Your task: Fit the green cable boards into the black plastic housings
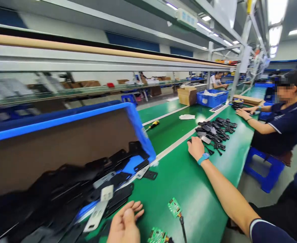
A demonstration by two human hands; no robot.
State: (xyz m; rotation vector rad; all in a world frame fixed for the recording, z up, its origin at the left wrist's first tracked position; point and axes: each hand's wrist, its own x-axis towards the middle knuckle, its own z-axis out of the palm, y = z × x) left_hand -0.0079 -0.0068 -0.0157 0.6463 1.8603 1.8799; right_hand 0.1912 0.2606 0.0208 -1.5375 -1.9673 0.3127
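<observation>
My left hand (126,222) is at the bottom, palm up with loosely bent fingers apart and nothing in them. Beside it are flat black plates and silver metal plates (97,216), spilling from a tipped blue bin (138,125). To its right, a green circuit board (174,207) with a black cable lies on the green bench. Another green circuit board (157,235) is partly cut off below. My right hand (196,148), with a blue wristband, reaches to the near edge of a pile of black cabled parts (215,130). Its fingers close on a small black piece, mostly hidden.
A yellow-and-black screwdriver (153,125) and a white glove (187,117) lie beyond the bench's pale strip. Farther back stand a cardboard box (187,96) and a blue crate (211,98). A co-worker (287,118) sits at the right, hands on the bench.
</observation>
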